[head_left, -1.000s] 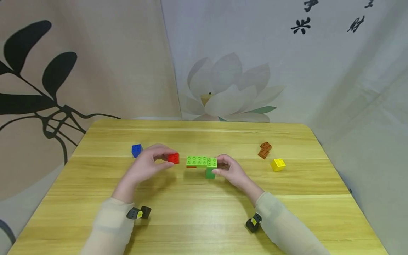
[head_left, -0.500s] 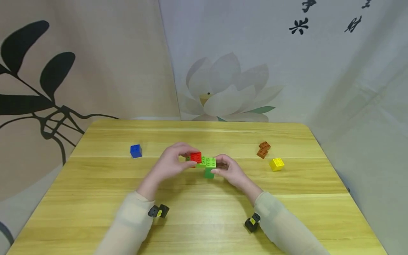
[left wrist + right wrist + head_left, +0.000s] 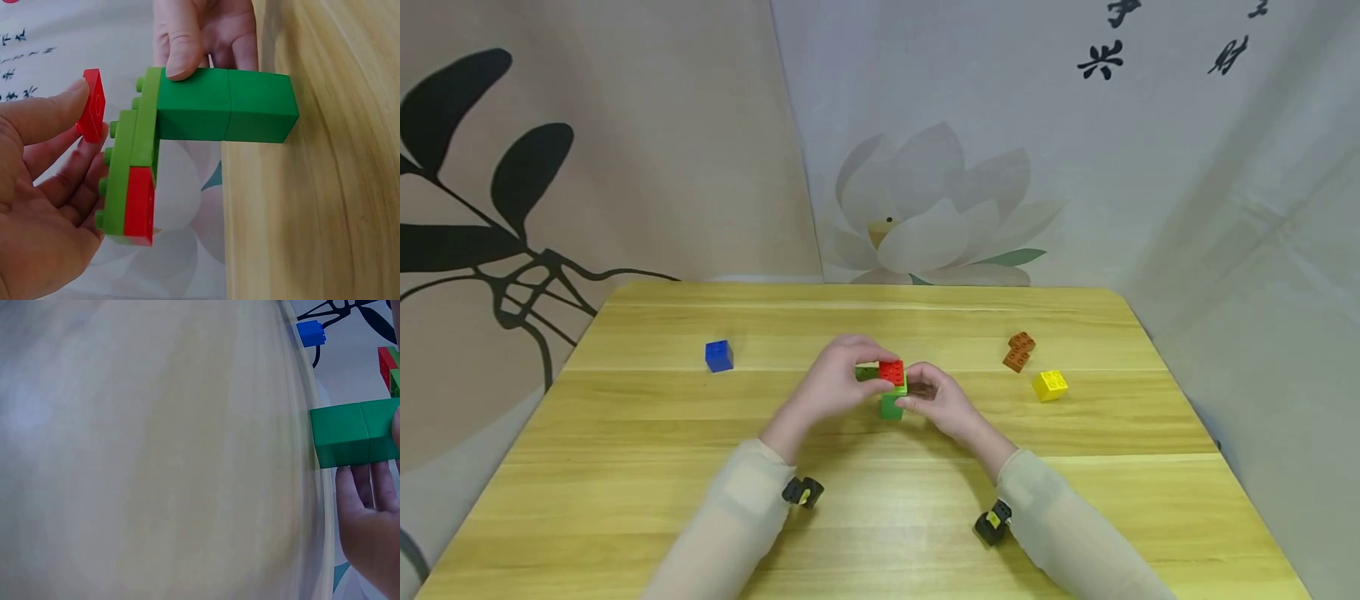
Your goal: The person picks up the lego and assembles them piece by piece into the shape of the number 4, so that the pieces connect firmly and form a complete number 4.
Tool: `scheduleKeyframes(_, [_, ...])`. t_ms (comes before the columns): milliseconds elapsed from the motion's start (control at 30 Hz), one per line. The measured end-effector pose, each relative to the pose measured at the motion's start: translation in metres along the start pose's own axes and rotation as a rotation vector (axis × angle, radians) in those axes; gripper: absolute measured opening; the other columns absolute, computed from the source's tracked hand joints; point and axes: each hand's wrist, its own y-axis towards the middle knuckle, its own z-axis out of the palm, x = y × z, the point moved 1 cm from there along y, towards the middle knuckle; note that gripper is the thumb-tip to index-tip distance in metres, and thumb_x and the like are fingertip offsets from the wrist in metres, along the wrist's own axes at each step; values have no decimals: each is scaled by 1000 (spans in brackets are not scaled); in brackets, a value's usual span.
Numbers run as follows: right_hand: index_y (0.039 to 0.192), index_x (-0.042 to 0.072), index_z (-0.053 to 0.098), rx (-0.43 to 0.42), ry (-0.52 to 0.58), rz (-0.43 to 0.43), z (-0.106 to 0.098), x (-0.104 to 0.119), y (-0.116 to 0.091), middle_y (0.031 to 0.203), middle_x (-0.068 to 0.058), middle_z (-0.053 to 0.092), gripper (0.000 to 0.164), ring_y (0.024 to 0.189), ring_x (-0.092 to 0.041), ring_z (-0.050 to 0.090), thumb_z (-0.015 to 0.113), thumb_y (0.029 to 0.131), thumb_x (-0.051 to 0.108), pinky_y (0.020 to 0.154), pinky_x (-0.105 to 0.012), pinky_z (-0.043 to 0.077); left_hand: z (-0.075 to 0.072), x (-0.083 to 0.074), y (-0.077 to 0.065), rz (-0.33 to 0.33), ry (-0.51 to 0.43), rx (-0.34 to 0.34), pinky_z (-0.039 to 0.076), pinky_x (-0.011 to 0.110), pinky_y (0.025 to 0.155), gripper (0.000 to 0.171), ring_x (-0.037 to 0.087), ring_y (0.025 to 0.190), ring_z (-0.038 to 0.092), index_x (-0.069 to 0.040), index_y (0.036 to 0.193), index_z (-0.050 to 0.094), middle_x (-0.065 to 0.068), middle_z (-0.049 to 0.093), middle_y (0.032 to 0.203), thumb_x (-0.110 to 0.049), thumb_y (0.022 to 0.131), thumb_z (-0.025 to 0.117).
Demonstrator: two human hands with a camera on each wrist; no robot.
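Observation:
My left hand (image 3: 838,382) pinches a thin red brick (image 3: 93,106) between thumb and fingers. In the left wrist view a narrow gap separates it from the studs of the light green bricks (image 3: 144,125). These sit on a stack of two dark green bricks (image 3: 228,103) and jut out sideways. Under the overhang another red brick (image 3: 140,203) is attached. My right hand (image 3: 946,407) holds the stack near its top, thumb on the upper dark green brick. In the head view the left hand and held brick cover most of the light green part.
A blue brick (image 3: 719,356) lies to the left on the wooden table (image 3: 880,517). Two brown bricks (image 3: 1019,352) and a yellow brick (image 3: 1050,386) lie to the right. A printed cloth (image 3: 700,150) hangs behind the table's far edge.
My left hand has carried the red brick rightward, from beside the light green bricks to over their right end. My right hand has stayed in place, holding the stack.

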Motion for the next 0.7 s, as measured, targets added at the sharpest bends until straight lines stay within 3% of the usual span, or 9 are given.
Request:
scheduleKeyframes(467, [119,-8,55,2,-5,21,0,-1,2,120,-21,62,30,114,-34,56,67,91,-5,102,-46,44,10,1,7,-7,66,44,48,38,90,28,22,99,58,-7,108,76,2,70,100,-8,80,83])
scheduleKeyframes(700, [120,-4,56,1,13,12,-1,-4,2,122,-18,62,32,116,-33,56,69,91,-1,105,-47,42,11,-2,6,-32,78,55,49,38,87,28,21,97,58,-8,107,77,2,70,99,-9,80,84])
